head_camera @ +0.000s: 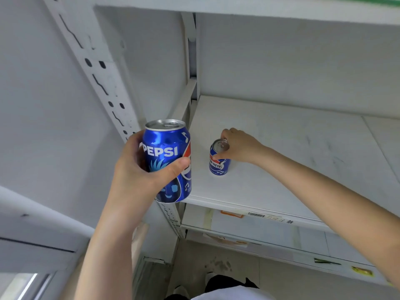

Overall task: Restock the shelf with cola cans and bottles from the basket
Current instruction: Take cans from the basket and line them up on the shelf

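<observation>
My left hand (138, 167) grips a blue Pepsi can (167, 148) upright in the air, just in front of the white shelf's (281, 152) left front corner. A second blue Pepsi can (219, 164) stands upright on the shelf board near its left side. My right hand (240, 147) is closed around that can's top rim and upper side, with the thumb on its front. The basket is out of view.
A white perforated upright (101, 79) rises at the shelf's left. A lower shelf (281, 232) with price labels lies beneath. A grey wall is at the left, and the floor and my dark shoes show at the bottom.
</observation>
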